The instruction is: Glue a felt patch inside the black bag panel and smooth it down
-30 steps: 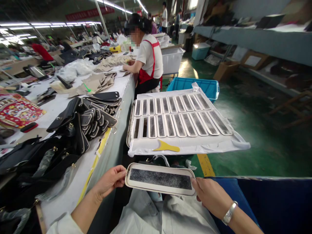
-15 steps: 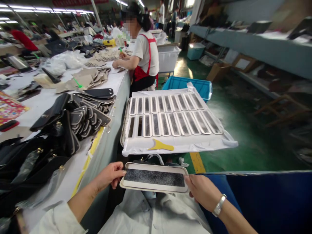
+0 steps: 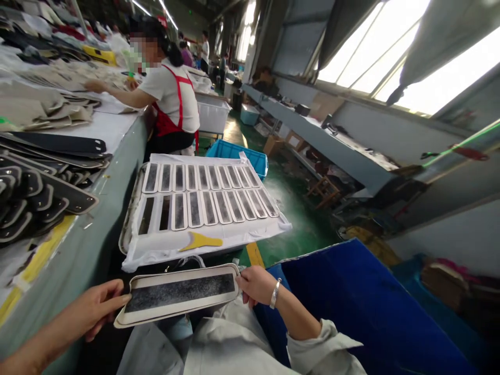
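Observation:
In front of my body I hold a long cream panel [image 3: 182, 291] with rounded corners and a speckled black strip along its middle. My left hand [image 3: 105, 307] grips its left end between thumb and fingers. My right hand [image 3: 255, 285], with a silver bracelet at the wrist, pinches the right end. At the left end a second edge shows under the top one, as if layered. Beyond it lies a white-covered board [image 3: 156, 250] with two rows of similar panels [image 3: 201, 208]. A yellow scraper-like tool [image 3: 201, 241] rests on the board's near edge.
To the left, a long table [image 3: 117, 125] carries a heap of black straps with pale edges [image 3: 35, 192]. A co-worker in a red apron [image 3: 175, 99] sits beyond the board, near a blue crate [image 3: 234, 153]. A dark blue panel [image 3: 351, 297] stands close on my right.
The view has swung to the right, so the table and board sit further left. The panel's right end has risen and it now tilts slightly. Both hands still hold it.

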{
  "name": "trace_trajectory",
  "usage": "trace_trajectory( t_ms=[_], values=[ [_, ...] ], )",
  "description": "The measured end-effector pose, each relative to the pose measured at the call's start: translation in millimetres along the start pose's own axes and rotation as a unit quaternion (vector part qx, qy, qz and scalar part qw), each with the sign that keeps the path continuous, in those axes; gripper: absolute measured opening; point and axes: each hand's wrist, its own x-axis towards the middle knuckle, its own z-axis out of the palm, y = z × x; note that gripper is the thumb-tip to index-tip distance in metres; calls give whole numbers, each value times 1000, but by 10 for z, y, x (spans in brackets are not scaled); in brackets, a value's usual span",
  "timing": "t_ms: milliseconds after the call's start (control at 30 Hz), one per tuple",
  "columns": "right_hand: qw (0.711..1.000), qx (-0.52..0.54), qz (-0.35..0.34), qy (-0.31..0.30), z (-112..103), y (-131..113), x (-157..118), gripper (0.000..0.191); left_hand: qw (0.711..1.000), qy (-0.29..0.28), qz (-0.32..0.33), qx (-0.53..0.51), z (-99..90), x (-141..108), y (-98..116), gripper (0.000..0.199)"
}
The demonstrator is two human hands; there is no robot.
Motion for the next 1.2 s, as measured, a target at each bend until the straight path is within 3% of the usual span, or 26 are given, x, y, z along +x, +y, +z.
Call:
trace_trajectory(
  t_ms=[100,267,467,667,767,833,900,1033,1200],
  values=[
    [999,-33,3,10,33,-44,4,35,1000,-5,-4,7,-8,8,5,46],
    [999,1,48,24,92,-100,6,31,1000,-18,-20,-3,-34,60,-17,46],
    [996,27,79,33,107,-147,40,27,998,-37,-28,-48,-50,176,-175,47],
    [979,109,156,-75,-44,-134,232,37,997,-35,-27,-62,-65,277,-346,49],
    [951,225,158,-144,-120,-58,256,48,996,-48,-18,-72,-67,283,-385,48],
    [927,306,151,-156,-132,-2,242,53,996,-46,-20,-78,-58,269,-382,49],
    [921,333,146,-139,-113,33,226,53,996,-32,-22,-81,-43,245,-356,48],
    [948,277,127,-98,-29,28,212,33,996,-21,-25,-78,-32,213,-302,48],
    [968,224,107,-26,106,35,173,25,996,-51,-31,-72,-80,274,-392,55]
  ],
)
